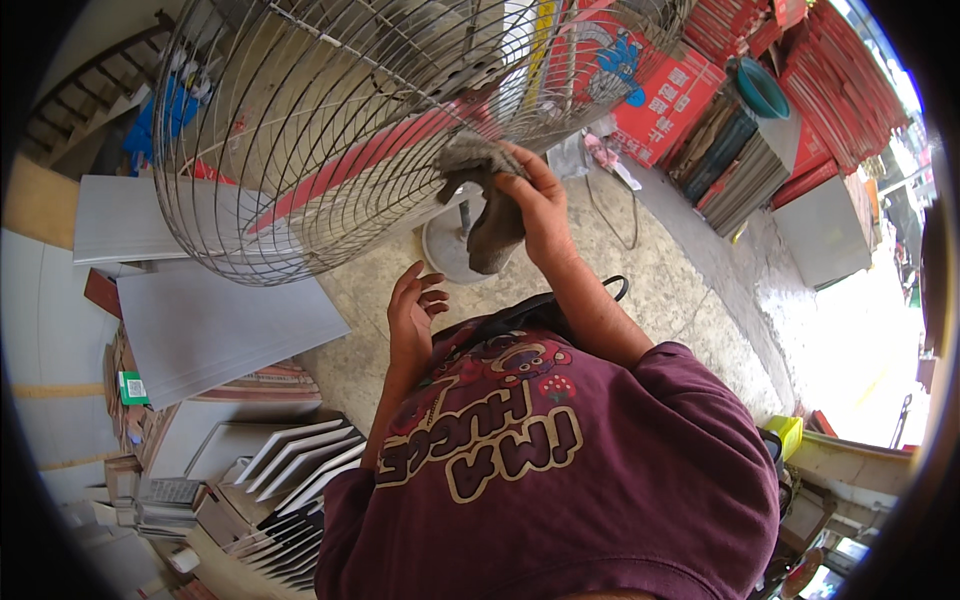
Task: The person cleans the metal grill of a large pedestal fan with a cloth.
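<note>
A large fan with a wire guard (pixel 330 190) fills the upper left, and a red blade (pixel 350 165) shows behind its wires. My right hand (pixel 545 205) pinches a crumpled grey-brown rag (pixel 495 235) and holds it against the right part of the guard, near the middle of the fan. Part of the rag hangs down below my fingers. Below the guard, my left hand (pixel 410 310) is raised with its fingers apart and slightly bent, holding nothing. Between my hands, farther off, the fan's round pale base (pixel 450 245) stands on the floor.
Grey panels (pixel 225 325) lie on a stack at the left, above white boards (pixel 300 460) standing in a row. Red cartons (pixel 665 105) and flattened cardboard stacks (pixel 835 90) stand at the upper right, with a teal basin (pixel 762 90) among them. A thin cord (pixel 632 225) lies on the floor.
</note>
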### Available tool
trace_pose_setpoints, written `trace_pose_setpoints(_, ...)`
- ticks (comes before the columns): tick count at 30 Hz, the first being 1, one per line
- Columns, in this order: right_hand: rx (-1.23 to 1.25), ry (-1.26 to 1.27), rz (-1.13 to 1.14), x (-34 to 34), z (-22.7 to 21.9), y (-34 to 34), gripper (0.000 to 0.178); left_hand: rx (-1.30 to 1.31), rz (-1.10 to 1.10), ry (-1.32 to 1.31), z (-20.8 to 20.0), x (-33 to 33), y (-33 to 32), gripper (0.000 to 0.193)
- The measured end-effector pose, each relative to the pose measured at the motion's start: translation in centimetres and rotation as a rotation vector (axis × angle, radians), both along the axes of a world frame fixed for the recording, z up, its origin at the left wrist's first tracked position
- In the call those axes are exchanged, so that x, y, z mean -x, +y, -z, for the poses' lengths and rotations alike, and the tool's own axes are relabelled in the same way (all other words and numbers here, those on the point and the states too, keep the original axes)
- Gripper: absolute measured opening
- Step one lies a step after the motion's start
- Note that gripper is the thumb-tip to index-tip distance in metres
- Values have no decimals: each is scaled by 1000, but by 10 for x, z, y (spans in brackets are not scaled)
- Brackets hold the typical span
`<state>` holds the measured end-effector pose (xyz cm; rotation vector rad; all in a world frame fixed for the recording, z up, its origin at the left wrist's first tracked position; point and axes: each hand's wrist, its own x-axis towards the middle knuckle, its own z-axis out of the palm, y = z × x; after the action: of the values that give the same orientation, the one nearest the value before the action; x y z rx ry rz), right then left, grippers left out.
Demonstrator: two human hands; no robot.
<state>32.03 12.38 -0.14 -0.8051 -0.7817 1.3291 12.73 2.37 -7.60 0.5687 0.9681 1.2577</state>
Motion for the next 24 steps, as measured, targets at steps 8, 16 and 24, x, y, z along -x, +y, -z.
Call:
trace_pose_setpoints(8,-95,204,432,-41,3,18,38,13,1,-12,9,3,1,47)
trace_pose_setpoints(16,-31,177,204,8,12,1,40,-3,-31,-18,3,7,-6,48)
trace_pose_setpoints(24,-10,-243,-336,65,18,-34,38,-56,-72,-30,7,15,-12,49)
